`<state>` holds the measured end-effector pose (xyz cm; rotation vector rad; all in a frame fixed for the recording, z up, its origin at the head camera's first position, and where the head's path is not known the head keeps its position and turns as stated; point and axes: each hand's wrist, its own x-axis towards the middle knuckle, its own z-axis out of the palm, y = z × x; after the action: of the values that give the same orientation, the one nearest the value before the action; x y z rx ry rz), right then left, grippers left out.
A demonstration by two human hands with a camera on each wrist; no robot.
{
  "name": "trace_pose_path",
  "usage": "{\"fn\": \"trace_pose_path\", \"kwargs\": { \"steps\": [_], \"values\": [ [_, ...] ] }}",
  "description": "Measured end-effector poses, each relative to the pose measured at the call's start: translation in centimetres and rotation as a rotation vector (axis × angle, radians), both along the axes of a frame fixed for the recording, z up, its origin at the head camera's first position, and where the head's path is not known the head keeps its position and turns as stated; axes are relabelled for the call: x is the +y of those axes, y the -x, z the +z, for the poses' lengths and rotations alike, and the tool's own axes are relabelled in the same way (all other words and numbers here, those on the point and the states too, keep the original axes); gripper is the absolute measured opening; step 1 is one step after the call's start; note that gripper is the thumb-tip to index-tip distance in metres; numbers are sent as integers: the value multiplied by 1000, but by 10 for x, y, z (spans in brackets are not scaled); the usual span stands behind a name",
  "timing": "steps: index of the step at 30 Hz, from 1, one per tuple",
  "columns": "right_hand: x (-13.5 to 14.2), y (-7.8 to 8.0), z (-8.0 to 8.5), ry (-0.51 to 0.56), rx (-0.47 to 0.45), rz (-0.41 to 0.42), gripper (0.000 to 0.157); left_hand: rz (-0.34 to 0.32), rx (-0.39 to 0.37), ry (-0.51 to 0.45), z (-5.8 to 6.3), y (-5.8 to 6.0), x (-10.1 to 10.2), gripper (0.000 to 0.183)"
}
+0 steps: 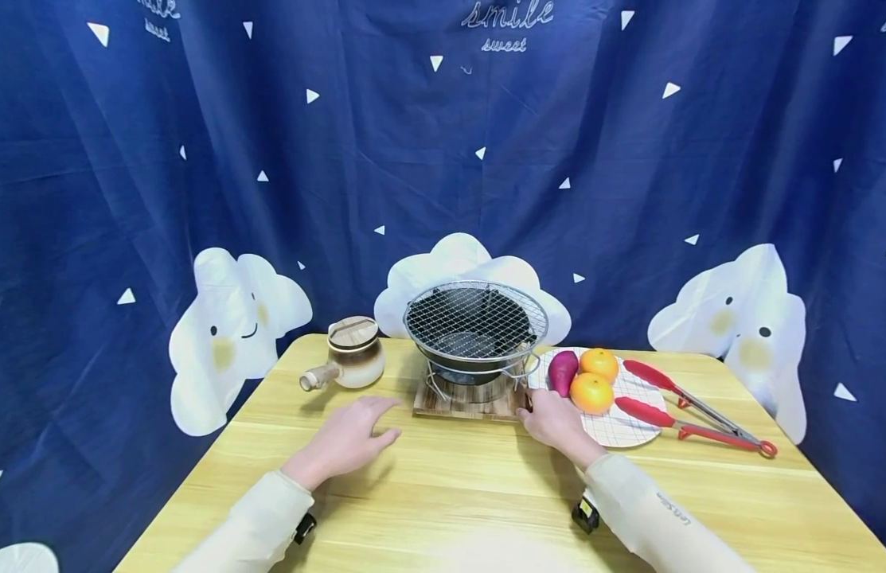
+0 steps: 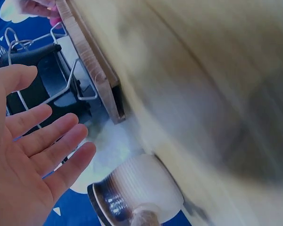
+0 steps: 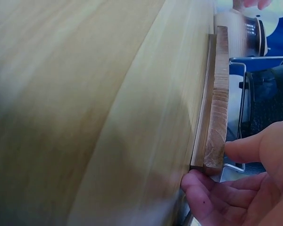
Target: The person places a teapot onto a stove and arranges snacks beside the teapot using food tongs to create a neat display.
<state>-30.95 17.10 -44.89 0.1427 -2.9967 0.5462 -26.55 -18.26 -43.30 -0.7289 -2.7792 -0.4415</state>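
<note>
A small charcoal grill (image 1: 450, 350) with a round wire mesh (image 1: 478, 318) stands on a wooden board (image 1: 467, 409). At the board's right front corner, my right hand (image 1: 553, 418) grips the wood. The right wrist view shows the thumb (image 3: 245, 151) against the board's top edge (image 3: 219, 101), with the other fingers curled by its end and underside. My left hand (image 1: 345, 438) hovers above the table left of the board, holding nothing. Its fingers (image 2: 56, 136) are spread and relaxed in the left wrist view. Nearby stands a lidded clay pot (image 1: 360, 364) with a side handle.
Right of the grill, a white grid-patterned plate (image 1: 625, 430) bears a purple sweet-potato-like item (image 1: 562, 372) and two oranges (image 1: 593, 393). Red-tipped tongs (image 1: 708, 430) lie partly on the plate. A blue curtain (image 1: 485, 159) hangs behind the wooden table (image 1: 443, 493).
</note>
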Motion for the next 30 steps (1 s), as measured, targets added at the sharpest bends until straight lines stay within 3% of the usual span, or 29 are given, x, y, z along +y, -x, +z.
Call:
{"fn": "trace_pose_path", "kwargs": {
  "steps": [16,22,30],
  "values": [
    [-1,1,0,12,-17,-15,17,72,105,-11,24,11,-25,45],
    [-1,0,-2,9,2,-3,16,100,102,-38,28,18,-34,46],
    [-2,0,-2,4,16,4,15,116,156,-39,29,27,-44,41]
  ]
}}
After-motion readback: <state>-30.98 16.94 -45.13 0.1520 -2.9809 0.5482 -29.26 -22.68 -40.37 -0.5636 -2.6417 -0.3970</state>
